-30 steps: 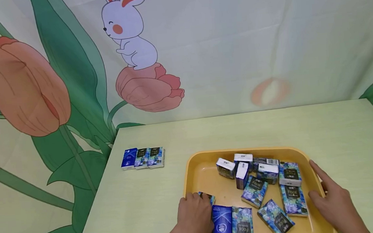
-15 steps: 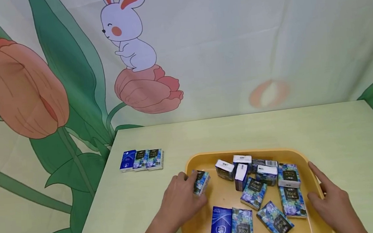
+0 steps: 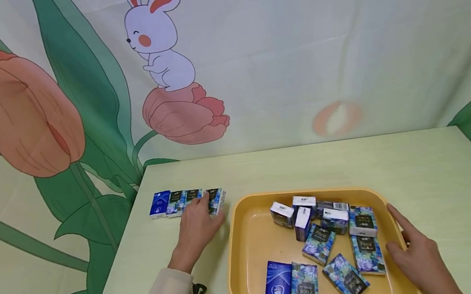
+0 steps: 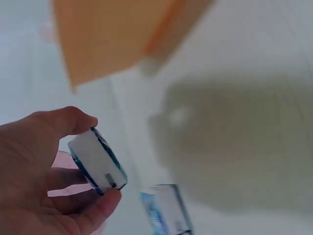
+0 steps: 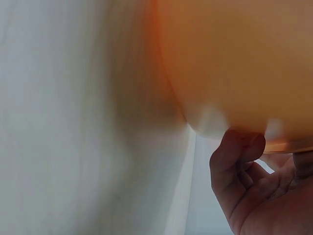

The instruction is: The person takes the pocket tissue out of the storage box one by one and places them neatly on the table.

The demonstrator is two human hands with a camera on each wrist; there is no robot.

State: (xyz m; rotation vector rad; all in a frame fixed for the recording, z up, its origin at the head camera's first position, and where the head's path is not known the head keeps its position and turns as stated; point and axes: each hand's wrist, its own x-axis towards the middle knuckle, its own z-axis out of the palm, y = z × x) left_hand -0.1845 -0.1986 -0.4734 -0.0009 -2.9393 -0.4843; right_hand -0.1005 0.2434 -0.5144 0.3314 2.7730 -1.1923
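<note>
My left hand [image 3: 196, 226] holds a floral tissue pack [image 3: 214, 201] above the table, just right of a row of tissue packs [image 3: 176, 203]. In the left wrist view the tissue pack [image 4: 95, 159] is pinched between thumb and fingers, its pale side facing the camera, with another tissue pack [image 4: 168, 209] lower down. My right hand [image 3: 420, 254] grips the right rim of a yellow tray [image 3: 253, 242], thumb on the inner side. The right wrist view has curled fingers at the edge of the tray [image 5: 234, 63].
Inside the tray lie several floral tissue packs [image 3: 319, 243], some standing on edge, and a plain blue pack [image 3: 278, 282] at the front. The row on the table begins with a blue pack [image 3: 159, 203] at its left end. A printed curtain [image 3: 274, 61] hangs behind the table.
My left hand has lifted a floral tissue pack out of the tray's left side and carried it left and away from me to the row. The right hand stays on the tray rim.
</note>
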